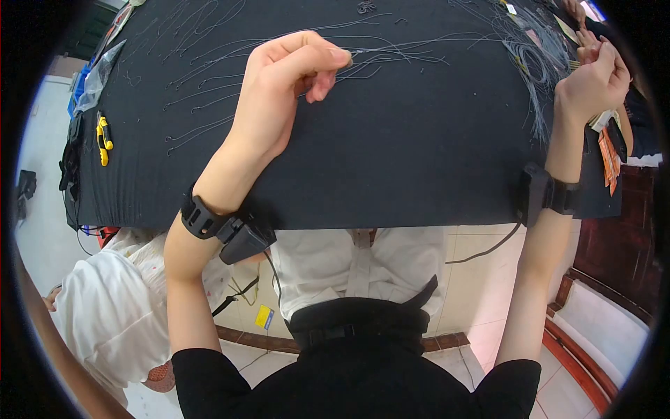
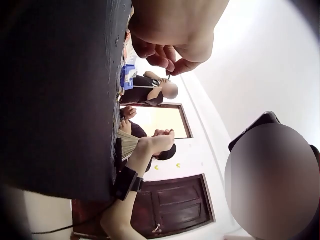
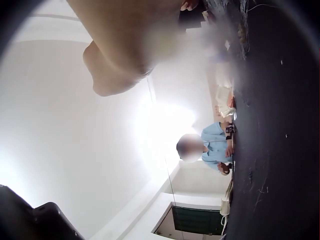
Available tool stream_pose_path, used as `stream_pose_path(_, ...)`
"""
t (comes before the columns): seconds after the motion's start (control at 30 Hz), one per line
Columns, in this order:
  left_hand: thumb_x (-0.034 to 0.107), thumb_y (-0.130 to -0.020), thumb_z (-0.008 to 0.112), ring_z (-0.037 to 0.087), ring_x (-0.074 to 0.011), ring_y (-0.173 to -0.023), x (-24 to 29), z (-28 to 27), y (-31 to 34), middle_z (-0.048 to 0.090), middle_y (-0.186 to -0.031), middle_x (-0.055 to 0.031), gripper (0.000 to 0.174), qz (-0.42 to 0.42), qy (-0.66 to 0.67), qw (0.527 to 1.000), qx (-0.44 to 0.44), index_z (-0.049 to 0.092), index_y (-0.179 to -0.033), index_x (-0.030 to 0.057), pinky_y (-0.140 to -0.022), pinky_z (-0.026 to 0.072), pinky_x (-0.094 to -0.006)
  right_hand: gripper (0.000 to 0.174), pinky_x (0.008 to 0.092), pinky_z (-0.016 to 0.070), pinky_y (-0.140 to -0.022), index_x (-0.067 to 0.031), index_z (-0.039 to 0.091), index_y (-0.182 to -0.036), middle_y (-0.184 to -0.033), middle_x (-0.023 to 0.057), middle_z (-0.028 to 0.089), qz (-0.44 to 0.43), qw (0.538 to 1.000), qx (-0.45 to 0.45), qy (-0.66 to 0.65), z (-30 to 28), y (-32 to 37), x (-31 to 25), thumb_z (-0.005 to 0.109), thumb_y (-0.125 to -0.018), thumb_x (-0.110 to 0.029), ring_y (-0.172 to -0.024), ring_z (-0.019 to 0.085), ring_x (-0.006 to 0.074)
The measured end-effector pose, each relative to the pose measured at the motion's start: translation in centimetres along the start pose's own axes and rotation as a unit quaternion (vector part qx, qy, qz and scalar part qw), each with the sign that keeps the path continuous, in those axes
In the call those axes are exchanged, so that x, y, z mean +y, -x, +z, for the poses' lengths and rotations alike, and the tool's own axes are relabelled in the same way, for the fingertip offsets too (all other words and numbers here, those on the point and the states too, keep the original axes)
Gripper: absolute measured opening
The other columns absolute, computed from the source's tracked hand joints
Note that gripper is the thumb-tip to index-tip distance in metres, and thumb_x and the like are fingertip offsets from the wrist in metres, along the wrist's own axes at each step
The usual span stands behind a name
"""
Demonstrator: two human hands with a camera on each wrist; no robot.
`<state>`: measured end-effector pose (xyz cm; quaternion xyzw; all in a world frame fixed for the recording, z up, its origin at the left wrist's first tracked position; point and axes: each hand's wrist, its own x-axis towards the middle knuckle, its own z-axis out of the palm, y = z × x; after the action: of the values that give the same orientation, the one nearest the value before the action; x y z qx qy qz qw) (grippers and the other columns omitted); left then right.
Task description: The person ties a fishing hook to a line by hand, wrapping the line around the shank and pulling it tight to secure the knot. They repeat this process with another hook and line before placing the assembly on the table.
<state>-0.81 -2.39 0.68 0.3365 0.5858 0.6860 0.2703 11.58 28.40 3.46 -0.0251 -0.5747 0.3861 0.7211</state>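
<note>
Thin grey cords [image 1: 412, 52] lie in long strands on the black-covered table, several with small loops at their left ends. My left hand [image 1: 276, 87] is raised over them, thumb and index finger pinching a cord at the fingertips. In the left wrist view, a small dark tip shows at the left hand's [image 2: 172, 40] pinched fingers. My right hand [image 1: 593, 87] is held up at the table's right side, fingers curled, beside a thick bundle of cords [image 1: 534, 59]. Its fingertips meet in the left wrist view; I cannot tell whether a cord is between them.
Yellow-and-black pliers [image 1: 104, 140] lie at the table's left, near a clear plastic bag [image 1: 101, 77]. Orange packets [image 1: 609, 160] hang at the right edge. Another person's hands [image 1: 586, 38] are close beyond my right hand. A person in white [image 1: 112, 300] is at my left.
</note>
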Motion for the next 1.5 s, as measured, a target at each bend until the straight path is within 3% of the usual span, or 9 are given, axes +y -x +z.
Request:
stream_pose_path(0.2,0.015,-0.074,0.057,0.043,-0.0054,-0.050,-0.4,0.1,-0.3,0.051,-0.055,0.0005,0.014,-0.023,0.035,0.999,-0.035,0.062,-0.068,0.0035,-0.048,0.0292,-0.0196,0.011,0.0165,0.0373,-0.050,0.0075,0.055,-0.078,-0.065,0.0057,0.055,-0.004,0.999,0.027,0.017,-0.1,0.1,0.2,0.055,-0.082,-0.003,-0.053,0.046,0.0066)
stream_pose_path(0.3,0.017,-0.076,0.058,0.043,-0.0046,-0.052,-0.2,0.1,-0.1,0.051,-0.057,0.0017,0.014,-0.031,-0.010,0.998,-0.045,0.061,-0.068,0.0050,-0.049,0.0303,-0.0191,0.013,0.0160,0.0359,-0.054,0.0024,0.060,-0.086,-0.071,0.0022,0.055,0.052,0.995,-0.044,0.073,-1.1,-0.2,1.7,0.056,-0.083,-0.010,-0.060,0.046,0.0048)
stream_pose_path(0.43,0.016,-0.078,0.061,0.047,-0.0037,-0.058,0.1,-0.3,-0.3,0.056,-0.064,0.0025,0.010,-0.051,-0.091,0.993,-0.062,0.063,-0.075,0.0069,-0.052,0.0340,-0.0180,0.026,0.0178,0.0294,-0.059,-0.0103,0.062,-0.104,-0.079,-0.0062,0.049,0.132,0.899,-0.370,0.192,0.0,1.5,0.9,0.050,-0.087,-0.026,-0.067,0.039,0.0031)
stream_pose_path(0.47,0.016,-0.078,0.061,0.048,-0.0038,-0.058,0.0,-0.1,-0.3,0.057,-0.065,0.0021,0.010,-0.050,-0.112,0.990,-0.062,0.064,-0.076,0.0066,-0.053,0.0346,-0.0178,0.027,0.0184,0.0302,-0.059,-0.0080,0.061,-0.103,-0.078,-0.0063,0.049,0.175,0.848,-0.463,0.187,1.1,2.6,-1.0,0.050,-0.087,-0.027,-0.066,0.039,0.0039)
stream_pose_path(0.5,0.015,-0.078,0.062,0.048,-0.0040,-0.058,-0.2,0.1,-0.3,0.058,-0.066,0.0018,0.009,-0.051,-0.133,0.988,-0.062,0.064,-0.077,0.0063,-0.053,0.0352,-0.0176,0.032,0.0230,0.0386,-0.057,-0.0063,0.061,-0.093,-0.069,-0.0002,0.053,0.128,0.830,-0.522,0.148,2.5,3.9,-2.3,0.052,-0.087,-0.036,-0.063,0.047,0.0063)
stream_pose_path(0.6,0.017,-0.078,0.064,0.049,-0.0046,-0.059,-0.4,0.0,-0.4,0.059,-0.067,0.0008,0.012,-0.052,-0.150,0.984,-0.075,0.066,-0.080,0.0054,-0.054,0.0360,-0.0173,0.030,0.0210,0.0311,-0.046,-0.0019,0.061,-0.090,-0.057,-0.0026,0.045,0.209,0.738,-0.637,0.074,4.2,7.3,-5.0,0.057,-0.084,-0.031,-0.052,0.040,0.0048)
stream_pose_path(0.73,0.017,-0.078,0.065,0.049,-0.0049,-0.059,-0.5,0.1,-0.5,0.058,-0.065,0.0007,0.013,-0.062,-0.146,0.984,-0.085,0.066,-0.080,0.0047,-0.053,0.0353,-0.0176,0.022,0.0218,0.0267,-0.044,0.0006,0.059,-0.083,-0.052,-0.0029,0.042,0.275,0.679,-0.681,0.008,5.2,8.7,-6.6,0.058,-0.084,-0.022,-0.050,0.035,0.0043)
stream_pose_path(1.37,0.019,-0.081,0.062,0.052,-0.0059,-0.067,-1.1,0.3,-0.6,0.060,-0.074,-0.0004,0.017,-0.057,-0.142,0.982,-0.109,0.066,-0.085,0.0033,-0.061,0.0406,-0.0190,0.018,0.0198,0.0274,-0.045,0.0015,0.059,-0.079,-0.053,-0.0031,0.043,0.288,0.702,-0.651,-0.001,5.2,9.3,-6.6,0.055,-0.084,-0.016,-0.050,0.035,0.0032)
stream_pose_path(1.5,0.020,-0.080,0.062,0.050,-0.0054,-0.066,-0.2,0.0,-0.6,0.059,-0.072,0.0006,0.014,-0.050,-0.140,0.988,-0.038,0.065,-0.083,0.0061,-0.061,0.0392,-0.0182,0.021,0.0210,0.0294,-0.046,0.0013,0.060,-0.081,-0.055,-0.0026,0.046,0.282,0.740,-0.609,0.032,5.0,9.3,-5.4,0.055,-0.085,-0.019,-0.051,0.037,0.0037)
